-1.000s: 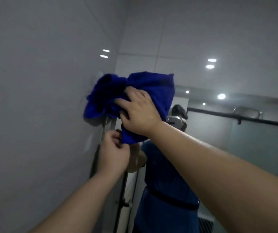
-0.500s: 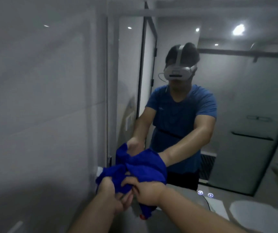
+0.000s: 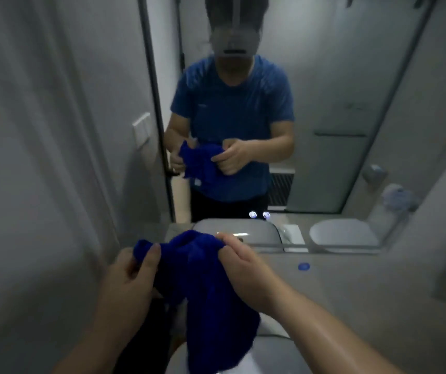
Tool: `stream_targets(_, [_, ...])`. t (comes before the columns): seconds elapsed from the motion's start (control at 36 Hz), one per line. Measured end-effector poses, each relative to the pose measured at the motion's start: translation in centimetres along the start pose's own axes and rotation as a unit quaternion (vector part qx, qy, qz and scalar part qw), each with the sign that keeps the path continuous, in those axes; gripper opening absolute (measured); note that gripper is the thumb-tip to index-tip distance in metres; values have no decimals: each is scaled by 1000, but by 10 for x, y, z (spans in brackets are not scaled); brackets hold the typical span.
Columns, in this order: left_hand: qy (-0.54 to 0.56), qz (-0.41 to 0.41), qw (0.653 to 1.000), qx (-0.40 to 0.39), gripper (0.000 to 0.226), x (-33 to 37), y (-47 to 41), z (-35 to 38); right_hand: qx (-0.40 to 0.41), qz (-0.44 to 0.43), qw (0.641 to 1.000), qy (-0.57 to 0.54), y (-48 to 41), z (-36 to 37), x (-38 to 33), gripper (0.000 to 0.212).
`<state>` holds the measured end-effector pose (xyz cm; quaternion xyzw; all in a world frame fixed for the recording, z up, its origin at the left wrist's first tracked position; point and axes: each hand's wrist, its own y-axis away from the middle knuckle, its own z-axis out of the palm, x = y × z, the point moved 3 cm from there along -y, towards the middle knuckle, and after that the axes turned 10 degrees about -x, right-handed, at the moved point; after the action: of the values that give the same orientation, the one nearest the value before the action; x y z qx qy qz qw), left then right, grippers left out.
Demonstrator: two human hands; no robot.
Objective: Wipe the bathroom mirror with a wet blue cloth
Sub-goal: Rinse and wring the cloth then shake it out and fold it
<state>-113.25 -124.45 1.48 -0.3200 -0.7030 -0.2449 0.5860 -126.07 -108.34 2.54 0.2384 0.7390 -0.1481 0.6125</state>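
A white basin [image 3: 273, 344] lay nearest, under the bunched blue cloth [image 3: 205, 298]. The left hand [image 3: 129, 279] pinched the cloth's left edge and the right hand [image 3: 243, 268] gripped its right fold, the hands apart. Beyond, a small blue cap [image 3: 303, 266] sat on the grey counter [image 3: 378, 298]. The mirror [image 3: 338, 90] reflected a blue shirt whose chest mark was too blurred to read. A grey wall [image 3: 41, 130] stood left.

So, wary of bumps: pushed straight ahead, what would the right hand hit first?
The right hand would probably meet the mirror near its lower edge, past the cloth it grips; depth unclear.
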Motion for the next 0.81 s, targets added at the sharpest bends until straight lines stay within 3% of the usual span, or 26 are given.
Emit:
stream_targets(0.06, [28,-25,999,-15,22,-12,19,16,-9,32,999,5,26,-5,24,28])
stream_targets(0.11, [-7,-46,998,-45,18,-27,30,32,-41,71,996,36,52,-8,51,25])
stream_targets(0.19, [-77,-104,976,-176,35,-62,42,62,-68,137,986,64,85,-10,97,55])
stream_targets(0.28, [-153,-204,920,-298,50,-108,56,91,-87,184,971,124,102,-6,139,53])
stream_targets(0.36, [-184,-292,890,-297,35,-145,69,110,-129,204,961,136,110,-1,170,31])
stream_targets(0.44, [-184,-356,875,-271,33,-169,80,123,-169,204,950,164,108,2,195,31])
stream_targets(0.53, [-172,-345,896,-219,26,-194,85,129,-181,191,944,201,102,6,224,51])
stream_targets(0.61, [-230,-358,854,-299,18,-223,89,133,-188,190,920,287,96,6,255,75])
stream_targets(0.67, [-250,-380,813,-363,24,-241,91,133,-157,240,918,275,94,-1,282,66])
stream_targets(0.72, [-245,-386,806,-376,19,-240,87,138,-80,320,919,215,94,-12,320,45])
stream_targets(0.81, [-180,-380,857,-299,18,-234,66,148,-13,436,878,195,104,-37,376,31])
